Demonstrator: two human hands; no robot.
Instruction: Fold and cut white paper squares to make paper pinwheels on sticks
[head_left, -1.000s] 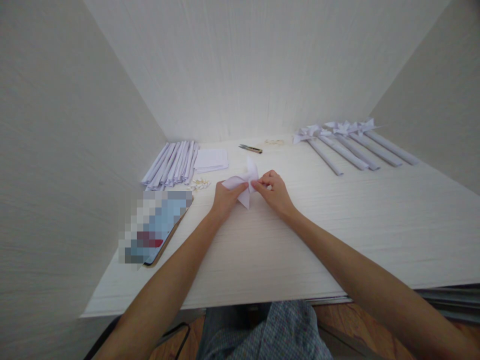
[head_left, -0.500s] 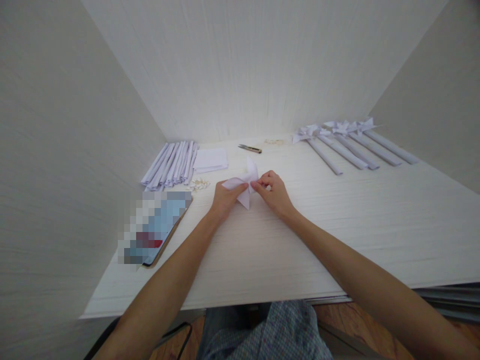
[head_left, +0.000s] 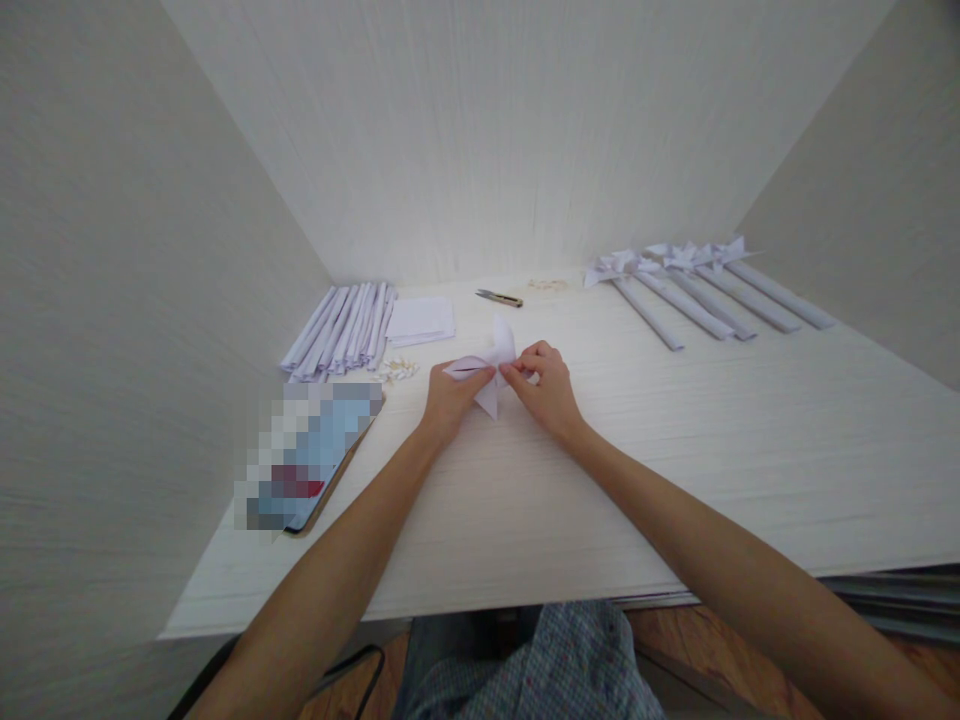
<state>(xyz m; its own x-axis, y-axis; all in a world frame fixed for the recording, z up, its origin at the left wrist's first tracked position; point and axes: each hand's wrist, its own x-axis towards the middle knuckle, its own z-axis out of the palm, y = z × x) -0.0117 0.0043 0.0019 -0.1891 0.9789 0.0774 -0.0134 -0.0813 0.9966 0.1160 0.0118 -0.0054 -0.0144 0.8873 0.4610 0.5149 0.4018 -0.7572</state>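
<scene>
Table (head_left: pixel 675 480), white, fills the centre and lower half of the frame inside three pale walls.

Finished pinwheels (head_left: pixel 697 285), upper right: folded heads on long rolled paper sticks, laid side by side.

Rolled paper sticks (head_left: pixel 341 330), upper left of the table, fanned in a bundle; a stack of paper squares (head_left: pixel 421 320) just beside them.

Phone (head_left: pixel 311 455), left edge of the table, screen blurred.

Paper pinwheel head (head_left: pixel 487 365), centre of the frame, raised slightly off the table. Left hand (head_left: pixel 450 395) and right hand (head_left: pixel 547 385) close together, fingertips pinched on its middle where the flaps meet. Judged feather-light, thin, easily creased or torn; best held at the centre, not by the loose points.

Snips (head_left: pixel 500 297), beyond the hands; small pale bits (head_left: pixel 397 370) left of them.

Against the picture of a second ago: hands and paper almost unchanged, only a slight shift left.
</scene>
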